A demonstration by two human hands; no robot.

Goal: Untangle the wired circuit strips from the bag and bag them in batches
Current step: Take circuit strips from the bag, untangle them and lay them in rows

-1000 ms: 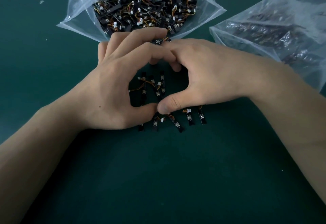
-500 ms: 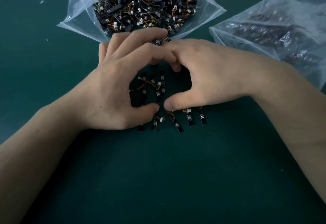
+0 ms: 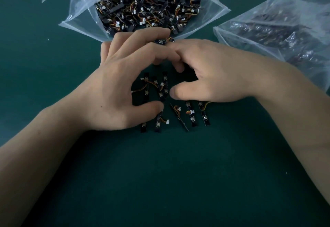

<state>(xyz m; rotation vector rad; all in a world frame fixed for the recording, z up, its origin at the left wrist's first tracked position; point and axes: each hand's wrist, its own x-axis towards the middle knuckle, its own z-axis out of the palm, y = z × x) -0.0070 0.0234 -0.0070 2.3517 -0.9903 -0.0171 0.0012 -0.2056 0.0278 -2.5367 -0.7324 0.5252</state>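
One flat black strip [image 3: 161, 41] | left grip [image 3: 114, 91] pinches it | right grip [image 3: 214, 73] unclear | crinkly clear bag [image 3: 84, 12]

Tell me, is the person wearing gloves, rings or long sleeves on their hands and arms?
No. The left hand and right hand are bare: no gloves, no rings, no watch or bracelet at the wrists. The forearms are bare too, with no sleeve in view. One tiny dark dot sits on the back of the left hand.
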